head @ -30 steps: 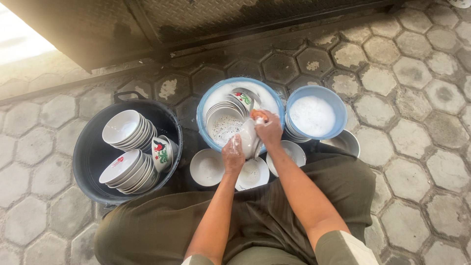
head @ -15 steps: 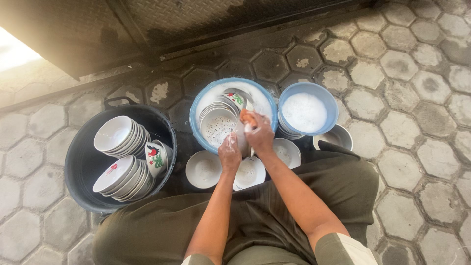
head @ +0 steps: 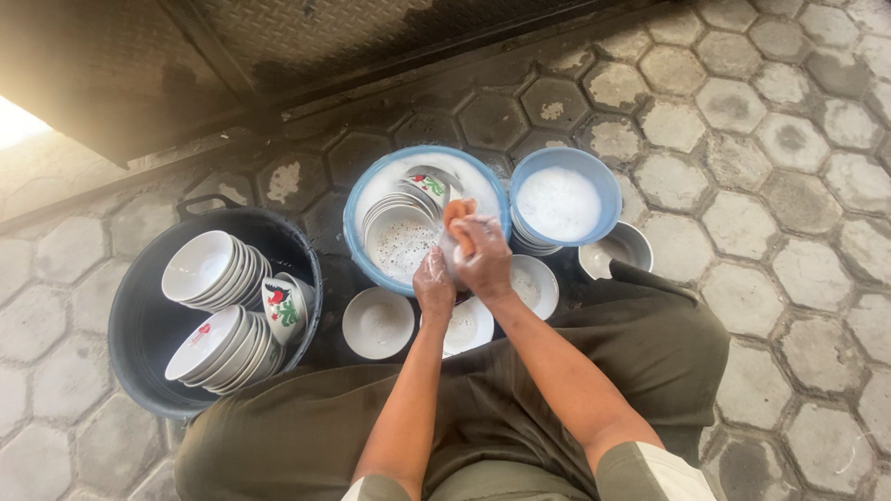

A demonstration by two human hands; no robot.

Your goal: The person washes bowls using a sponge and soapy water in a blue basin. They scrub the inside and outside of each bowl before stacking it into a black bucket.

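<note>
Over the round blue plastic basin (head: 360, 199) of suds, the left hand (head: 433, 283) grips a tilted white ceramic bowl (head: 448, 246), steadying it while the right hand (head: 483, 252), fingers closed on an orange sponge (head: 457, 212), scrubs; rinsed bowls stack in the black tub (head: 148, 325) at nine o'clock.

Left hand (head: 433, 282): soapy, fingers curled in a grip, forearm stretched forward.
Right hand (head: 482, 254): soapy, fingers clenched, just beside the left.
</note>
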